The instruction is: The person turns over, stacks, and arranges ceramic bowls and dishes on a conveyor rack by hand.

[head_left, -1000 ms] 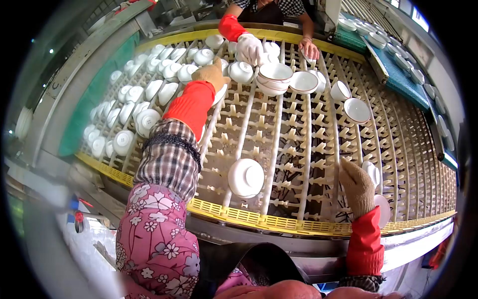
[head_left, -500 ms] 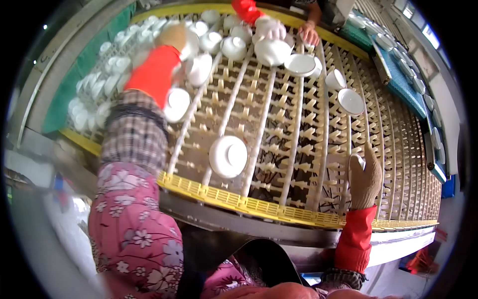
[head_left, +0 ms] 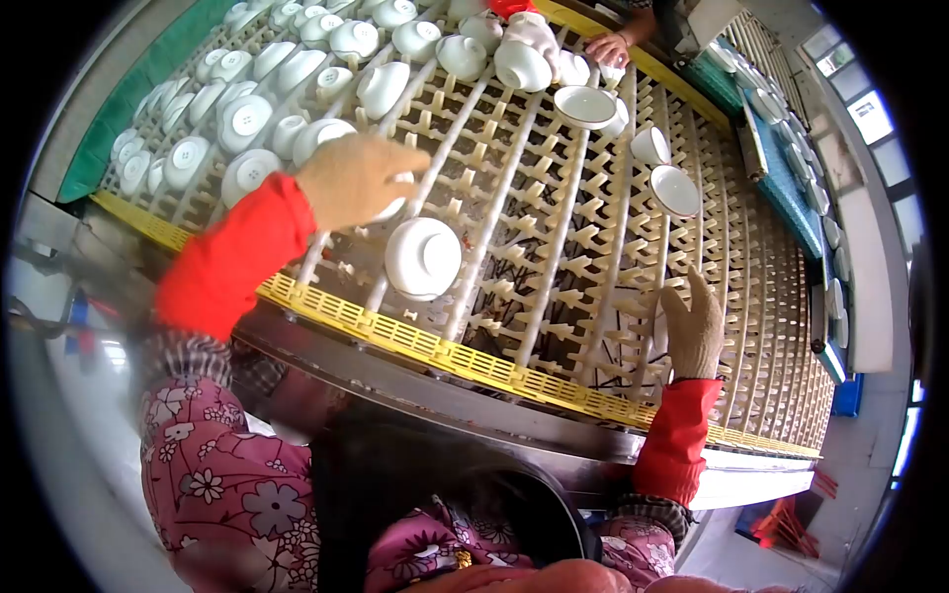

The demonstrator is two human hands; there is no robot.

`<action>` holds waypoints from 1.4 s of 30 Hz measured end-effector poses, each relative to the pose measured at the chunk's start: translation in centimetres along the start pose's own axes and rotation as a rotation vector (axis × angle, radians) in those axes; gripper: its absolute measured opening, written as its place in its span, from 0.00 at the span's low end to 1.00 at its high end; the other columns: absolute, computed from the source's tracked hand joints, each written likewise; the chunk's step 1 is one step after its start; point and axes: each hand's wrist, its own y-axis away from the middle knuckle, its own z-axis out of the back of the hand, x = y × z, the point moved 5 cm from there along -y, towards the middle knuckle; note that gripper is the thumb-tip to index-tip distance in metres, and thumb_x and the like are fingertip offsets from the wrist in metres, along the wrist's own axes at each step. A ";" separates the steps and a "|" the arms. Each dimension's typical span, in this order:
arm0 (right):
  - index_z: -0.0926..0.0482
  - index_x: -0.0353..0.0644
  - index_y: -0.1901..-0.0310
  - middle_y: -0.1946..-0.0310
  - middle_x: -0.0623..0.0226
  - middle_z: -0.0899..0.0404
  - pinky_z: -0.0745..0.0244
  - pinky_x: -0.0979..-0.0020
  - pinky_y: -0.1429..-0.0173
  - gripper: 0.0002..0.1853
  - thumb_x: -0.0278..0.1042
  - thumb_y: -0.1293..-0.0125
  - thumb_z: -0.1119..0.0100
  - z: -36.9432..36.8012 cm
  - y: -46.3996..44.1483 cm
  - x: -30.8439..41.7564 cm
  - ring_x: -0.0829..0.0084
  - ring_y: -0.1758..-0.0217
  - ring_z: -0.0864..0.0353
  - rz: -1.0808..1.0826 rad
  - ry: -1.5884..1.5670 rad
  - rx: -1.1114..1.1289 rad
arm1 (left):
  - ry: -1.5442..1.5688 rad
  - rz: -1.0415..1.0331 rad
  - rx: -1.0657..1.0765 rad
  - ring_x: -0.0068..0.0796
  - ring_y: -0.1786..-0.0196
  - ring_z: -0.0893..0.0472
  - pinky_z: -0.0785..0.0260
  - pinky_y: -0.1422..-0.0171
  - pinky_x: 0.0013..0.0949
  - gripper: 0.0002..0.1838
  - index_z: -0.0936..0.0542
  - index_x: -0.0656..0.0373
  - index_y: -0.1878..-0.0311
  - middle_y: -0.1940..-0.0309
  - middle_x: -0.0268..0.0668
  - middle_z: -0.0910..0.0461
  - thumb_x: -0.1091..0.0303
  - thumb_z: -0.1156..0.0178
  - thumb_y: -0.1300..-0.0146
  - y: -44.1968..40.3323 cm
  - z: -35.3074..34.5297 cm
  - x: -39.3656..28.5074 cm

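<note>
My left hand (head_left: 358, 180), in a tan glove with a red cuff, is above the rack at left centre. Its fingers curve round a white bowl (head_left: 393, 206), mostly hidden beneath them. Just below and to the right, an upside-down white bowl (head_left: 423, 259) rests on the rack. My right hand (head_left: 694, 326), gloved alike, is at the right of the rack, with thumb and fingers round a pale bowl (head_left: 659, 334) seen edge-on. Farther back, an upright dark-rimmed bowl (head_left: 676, 191) lies beside a tilted bowl (head_left: 650, 146).
Many upside-down bowls (head_left: 245, 121) fill the rack's left side. At the back, a co-worker's gloved hand (head_left: 532, 38) touches a bowl (head_left: 522, 67), near their bare hand (head_left: 608, 49). A yellow edge strip (head_left: 395, 334) borders the rack; a blue-green belt (head_left: 781, 183) carries bowls.
My left hand first went left over the bowls, then came back toward the near edge with a bowl. The co-worker's gloved hand has tipped a bowl over. The view has shifted.
</note>
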 end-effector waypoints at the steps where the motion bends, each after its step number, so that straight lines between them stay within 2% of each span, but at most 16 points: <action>1: 0.17 0.36 0.20 0.25 0.40 0.13 0.21 0.51 0.18 0.38 0.53 0.22 0.26 -0.2 -0.2 -0.6 0.44 0.20 0.14 0.021 0.035 -0.010 | 0.015 -0.018 -0.133 0.50 0.28 0.12 0.20 0.22 0.50 0.27 0.13 0.57 0.26 0.32 0.50 0.09 0.51 0.30 0.19 -1.6 -0.2 0.6; 3: 0.12 0.48 0.25 0.51 0.49 0.04 0.13 0.51 0.40 0.32 0.52 0.27 0.27 -0.8 -0.4 -2.8 0.47 0.47 0.05 0.274 0.103 -0.245 | 0.084 -0.088 -0.459 0.50 0.31 0.11 0.18 0.27 0.50 0.31 0.14 0.62 0.26 0.34 0.51 0.09 0.47 0.29 0.20 -4.5 0.1 -0.1; 7: 0.10 0.46 0.30 0.47 0.47 0.05 0.13 0.48 0.37 0.30 0.57 0.24 0.31 -0.7 -0.2 -5.8 0.44 0.43 0.05 0.112 0.194 -0.147 | -0.049 -0.214 -0.601 0.46 0.29 0.14 0.20 0.22 0.50 0.43 0.17 0.59 0.20 0.31 0.47 0.13 0.34 0.27 0.23 -14.0 -0.2 -6.6; 9: 0.10 0.43 0.33 0.50 0.47 0.04 0.13 0.49 0.40 0.29 0.59 0.22 0.30 -1.0 -0.5 -7.0 0.48 0.46 0.04 -0.032 0.205 0.082 | 0.094 -0.088 -0.453 0.54 0.21 0.19 0.27 0.16 0.53 0.43 0.20 0.59 0.17 0.28 0.47 0.13 0.48 0.19 0.29 -19.8 -0.1 -8.8; 11: 0.10 0.41 0.37 0.56 0.49 0.05 0.12 0.51 0.45 0.27 0.56 0.24 0.28 -1.0 0.6 -7.2 0.52 0.52 0.03 -0.045 0.147 0.115 | -0.036 -0.058 -0.575 0.54 0.24 0.18 0.23 0.22 0.56 0.43 0.20 0.56 0.17 0.31 0.47 0.13 0.46 0.20 0.28 -26.0 -2.5 -8.7; 12: 0.10 0.40 0.39 0.56 0.49 0.05 0.11 0.51 0.45 0.26 0.55 0.25 0.26 -1.4 0.8 -7.1 0.53 0.52 0.03 -0.053 0.160 0.109 | 0.011 0.104 -0.334 0.53 0.27 0.16 0.20 0.24 0.55 0.35 0.15 0.53 0.21 0.31 0.45 0.13 0.46 0.22 0.26 -26.9 -1.7 -9.5; 17: 0.12 0.39 0.37 0.55 0.50 0.04 0.08 0.50 0.46 0.38 0.67 0.31 0.17 -1.5 1.1 -4.9 0.51 0.52 0.01 0.038 0.172 0.155 | -0.034 0.220 -0.158 0.51 0.31 0.10 0.16 0.29 0.52 0.21 0.04 0.52 0.36 0.34 0.49 0.09 0.51 0.27 0.22 -29.9 -5.7 -8.1; 20: 0.15 0.40 0.33 0.54 0.51 0.04 0.08 0.49 0.46 0.43 0.71 0.33 0.15 -2.1 1.3 -6.1 0.50 0.51 0.01 0.103 0.150 0.129 | 0.060 0.082 -0.171 0.52 0.42 0.06 0.14 0.34 0.53 0.20 0.05 0.54 0.35 0.44 0.50 0.05 0.55 0.28 0.22 -27.1 -3.9 -8.8; 22: 0.16 0.40 0.31 0.51 0.51 0.04 0.08 0.50 0.44 0.41 0.66 0.31 0.16 -2.1 1.8 -6.5 0.51 0.48 0.01 0.118 0.100 0.125 | 0.242 0.116 -0.084 0.43 0.33 0.07 0.15 0.24 0.47 0.19 0.08 0.44 0.29 0.35 0.43 0.06 0.57 0.32 0.18 -25.8 -3.6 -7.1; 25: 0.17 0.41 0.27 0.47 0.50 0.04 0.09 0.50 0.40 0.38 0.57 0.29 0.18 -1.3 3.0 -5.6 0.51 0.43 0.02 0.139 0.034 0.144 | -0.030 -0.177 -0.314 0.43 0.40 0.06 0.11 0.27 0.40 0.23 0.13 0.37 0.22 0.39 0.45 0.08 0.60 0.33 0.17 -21.9 -2.1 -2.0; 27: 0.19 0.46 0.21 0.40 0.47 0.07 0.12 0.44 0.40 0.33 0.50 0.23 0.26 -0.7 4.3 -3.2 0.38 0.41 0.07 0.135 -0.012 0.159 | -0.016 -0.255 -0.515 0.43 0.44 0.06 0.11 0.29 0.40 0.20 0.12 0.38 0.26 0.41 0.43 0.08 0.63 0.33 0.17 -16.5 0.9 0.7; 31: 0.19 0.45 0.21 0.34 0.47 0.10 0.13 0.46 0.36 0.33 0.50 0.21 0.27 0.1 7.2 -2.5 0.41 0.36 0.08 0.276 0.072 0.092 | -0.281 0.165 -0.443 0.48 0.41 0.06 0.15 0.34 0.51 0.23 0.11 0.42 0.31 0.44 0.44 0.05 0.44 0.30 0.21 -11.8 0.9 8.5; 33: 0.19 0.44 0.20 0.41 0.50 0.06 0.11 0.48 0.35 0.40 0.42 0.32 0.17 0.2 8.6 -3.9 0.46 0.37 0.05 0.355 0.190 -0.005 | -0.264 0.457 -0.493 0.54 0.38 0.07 0.19 0.30 0.57 0.31 0.11 0.51 0.30 0.40 0.46 0.05 0.37 0.32 0.22 -9.2 1.4 10.2; 37: 0.16 0.38 0.21 0.45 0.51 0.05 0.12 0.63 0.37 0.35 0.36 0.29 0.24 2.2 10.2 -4.4 0.64 0.44 0.05 -0.094 0.027 0.237 | 0.090 0.504 -0.549 0.57 0.31 0.10 0.22 0.23 0.53 0.33 0.14 0.55 0.25 0.33 0.50 0.08 0.41 0.32 0.21 -8.6 -1.8 14.5; 38: 0.14 0.35 0.23 0.47 0.54 0.05 0.13 0.68 0.41 0.31 0.35 0.26 0.28 2.3 9.5 -4.5 0.73 0.48 0.07 -0.035 -0.116 0.208 | 0.155 0.486 -0.509 0.57 0.29 0.11 0.22 0.22 0.52 0.33 0.14 0.56 0.24 0.31 0.50 0.08 0.42 0.32 0.21 -8.9 -2.5 14.8; 42: 0.13 0.47 0.24 0.32 0.42 0.10 0.07 0.58 0.35 0.22 0.29 0.15 0.33 3.1 5.6 -2.4 0.53 0.32 0.05 0.637 -0.079 0.050 | 0.313 0.546 -0.425 0.58 0.18 0.20 0.31 0.13 0.51 0.36 0.25 0.53 0.13 0.20 0.54 0.18 0.51 0.35 0.19 -10.9 -3.4 17.6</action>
